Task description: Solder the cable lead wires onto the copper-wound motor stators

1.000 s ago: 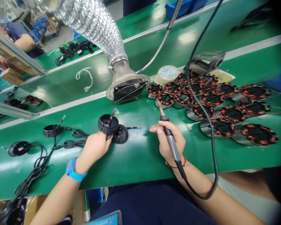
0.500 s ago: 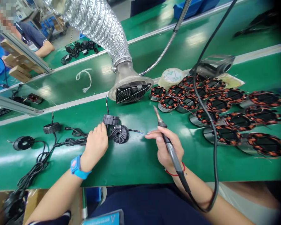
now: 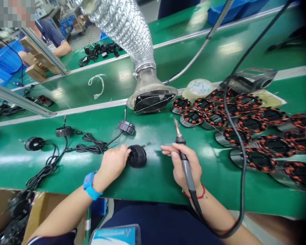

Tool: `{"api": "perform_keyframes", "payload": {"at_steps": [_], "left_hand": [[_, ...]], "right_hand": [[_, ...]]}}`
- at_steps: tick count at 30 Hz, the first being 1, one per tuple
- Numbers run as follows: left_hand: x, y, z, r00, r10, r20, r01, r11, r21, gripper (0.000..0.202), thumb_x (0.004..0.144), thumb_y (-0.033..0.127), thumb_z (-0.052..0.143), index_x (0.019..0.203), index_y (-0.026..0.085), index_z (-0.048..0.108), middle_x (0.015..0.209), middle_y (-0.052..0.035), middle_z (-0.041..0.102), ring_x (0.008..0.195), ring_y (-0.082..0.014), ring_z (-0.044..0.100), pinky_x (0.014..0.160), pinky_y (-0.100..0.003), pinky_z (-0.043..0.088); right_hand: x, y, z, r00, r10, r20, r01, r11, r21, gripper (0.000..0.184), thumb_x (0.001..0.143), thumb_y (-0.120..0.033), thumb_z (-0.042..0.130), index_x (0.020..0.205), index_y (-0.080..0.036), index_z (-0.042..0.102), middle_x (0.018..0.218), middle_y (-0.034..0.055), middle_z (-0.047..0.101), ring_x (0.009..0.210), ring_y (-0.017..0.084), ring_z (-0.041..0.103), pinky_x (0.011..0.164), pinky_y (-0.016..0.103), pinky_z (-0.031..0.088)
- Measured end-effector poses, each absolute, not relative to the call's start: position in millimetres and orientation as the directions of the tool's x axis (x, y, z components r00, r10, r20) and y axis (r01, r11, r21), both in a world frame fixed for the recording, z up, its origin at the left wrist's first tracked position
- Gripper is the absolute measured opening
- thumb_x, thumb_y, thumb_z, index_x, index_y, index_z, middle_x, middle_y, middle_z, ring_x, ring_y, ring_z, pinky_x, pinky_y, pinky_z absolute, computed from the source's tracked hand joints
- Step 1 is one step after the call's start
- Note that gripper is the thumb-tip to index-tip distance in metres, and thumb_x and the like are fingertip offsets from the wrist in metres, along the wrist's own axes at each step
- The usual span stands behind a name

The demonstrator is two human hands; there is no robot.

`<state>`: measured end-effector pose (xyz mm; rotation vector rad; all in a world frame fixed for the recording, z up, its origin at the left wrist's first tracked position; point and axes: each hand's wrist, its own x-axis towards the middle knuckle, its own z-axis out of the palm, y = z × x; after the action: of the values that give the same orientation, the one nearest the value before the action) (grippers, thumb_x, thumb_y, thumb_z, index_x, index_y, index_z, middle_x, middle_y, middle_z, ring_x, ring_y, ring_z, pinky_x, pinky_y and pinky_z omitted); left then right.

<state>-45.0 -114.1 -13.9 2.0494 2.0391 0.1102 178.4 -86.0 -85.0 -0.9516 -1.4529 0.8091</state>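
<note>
At near bench [image 3: 153, 185]: 4 blk caps [image 3: 138, 157], 1 soldering iron [image 3: 187, 170], approx. 15 coils [image 3: 251, 124].

L hand [image 3: 114, 161] on near cap [image 3: 138, 157], 2nd cap [image 3: 126, 127] bhd it on bench [image 3: 155, 187], 2 more caps [image 3: 63, 131] w/ cables [image 3: 89, 147] further L, soldering iron [image 3: 188, 177] in R hand [image 3: 196, 166], stators [image 3: 274, 146] to R, fan hood [image 3: 151, 89] bhd, btwn caps & stators

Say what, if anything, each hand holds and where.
Right hand: soldering iron, by its handle. Left hand: fingers at left edge of black cap; hold unclear.
</note>
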Motion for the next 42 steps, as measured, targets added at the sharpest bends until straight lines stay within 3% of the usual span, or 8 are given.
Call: {"api": "perform_keyframes", "payload": {"at_steps": [6, 10, 14, 19, 25, 30, 36, 42], "left_hand": [[-35, -142, -30, -0.112, 0.991, -0.067, 0.887, 0.130, 0.442, 0.032, 0.104, 0.026, 0.020, 0.085, 0.021, 0.045, 0.068, 0.0005, 0.058, 0.060, -0.0130, 0.055, 0.059, -0.024, 0.045], [-40, -134, -19, 0.017, 0.995, 0.100, 0.783, -0.075, 0.617, 0.022, 0.099, 0.026, 0.037, 0.090, 0.019, 0.055, 0.085, -0.0050, 0.063, 0.081, -0.0154, 0.060, 0.075, -0.027, 0.050], [-100, -110, 1, -0.032, 0.961, 0.276, 0.922, -0.078, 0.380, 0.029, 0.089, 0.009, 0.038, 0.106, 0.016, 0.060, 0.109, -0.0116, 0.064, 0.107, -0.0226, 0.056, 0.097, -0.040, 0.046], [-177, -72, -8, 0.094, 0.991, -0.099, 0.994, -0.099, -0.050, 0.052, 0.074, 0.003, 0.040, 0.121, 0.016, 0.060, 0.142, -0.0169, 0.051, 0.135, -0.0367, 0.039, 0.105, -0.057, 0.036], [-188, -80, 17, 0.201, 0.978, -0.064, 0.976, -0.205, -0.075, 0.021, 0.083, 0.018, 0.044, 0.097, 0.021, 0.059, 0.105, -0.0103, 0.067, 0.110, -0.0293, 0.057, 0.108, -0.053, 0.033], [-205, -149, 51, 0.082, 0.997, -0.004, 0.995, -0.082, -0.057, 0.014, 0.089, 0.034, 0.045, 0.091, 0.026, 0.055, 0.086, -0.0063, 0.064, 0.083, -0.0295, 0.060, 0.074, -0.044, 0.048], [-220, -162, 35, -0.012, 0.996, -0.092, 0.996, 0.019, 0.083, 0.037, 0.088, 0.041, 0.048, 0.118, 0.019, 0.057, 0.121, -0.0137, 0.062, 0.108, -0.0303, 0.060, 0.092, -0.045, 0.049], [-184, -27, 10, -0.069, 0.994, -0.082, 0.948, 0.091, 0.306, 0.037, 0.091, 0.032, 0.050, 0.123, 0.015, 0.058, 0.121, -0.0113, 0.060, 0.105, -0.0214, 0.062, 0.096, -0.037, 0.050]], "right_hand": [[180, -88, -90, -0.017, 0.908, 0.419, 0.083, 0.419, -0.904, 0.029, 0.095, -0.016, 0.052, 0.122, -0.024, 0.057, 0.101, 0.0044, 0.075, 0.082, 0.017, 0.073, 0.077, 0.036, 0.060], [177, -88, -90, -0.099, 0.884, 0.457, 0.133, 0.466, -0.875, 0.033, 0.092, -0.015, 0.056, 0.124, -0.023, 0.055, 0.106, 0.0070, 0.074, 0.089, 0.019, 0.073, 0.081, 0.038, 0.061], [176, -86, -83, -0.157, 0.855, 0.494, 0.213, 0.518, -0.828, 0.035, 0.090, -0.014, 0.057, 0.124, -0.023, 0.054, 0.106, 0.0087, 0.074, 0.088, 0.019, 0.073, 0.077, 0.036, 0.062], [175, -85, -75, -0.215, 0.815, 0.539, 0.240, 0.579, -0.779, 0.044, 0.088, -0.013, 0.059, 0.130, -0.023, 0.050, 0.109, 0.0098, 0.073, 0.092, 0.020, 0.072, 0.079, 0.038, 0.062], [174, -85, -77, -0.171, 0.820, 0.546, 0.249, 0.572, -0.781, 0.043, 0.089, -0.012, 0.058, 0.130, -0.023, 0.049, 0.112, 0.0104, 0.072, 0.091, 0.020, 0.071, 0.078, 0.039, 0.061], [175, -84, -81, -0.047, 0.848, 0.528, 0.205, 0.525, -0.826, 0.042, 0.089, -0.009, 0.056, 0.128, -0.023, 0.052, 0.111, 0.0098, 0.072, 0.088, 0.018, 0.071, 0.076, 0.035, 0.060], [173, -82, -81, -0.037, 0.854, 0.520, 0.189, 0.516, -0.835, 0.041, 0.088, -0.009, 0.058, 0.126, -0.023, 0.054, 0.109, 0.0084, 0.073, 0.085, 0.017, 0.072, 0.077, 0.034, 0.060], [171, -79, -81, -0.068, 0.839, 0.540, 0.258, 0.538, -0.803, 0.033, 0.090, -0.014, 0.055, 0.122, -0.023, 0.056, 0.104, 0.0076, 0.075, 0.079, 0.018, 0.073, 0.069, 0.033, 0.063]]}}
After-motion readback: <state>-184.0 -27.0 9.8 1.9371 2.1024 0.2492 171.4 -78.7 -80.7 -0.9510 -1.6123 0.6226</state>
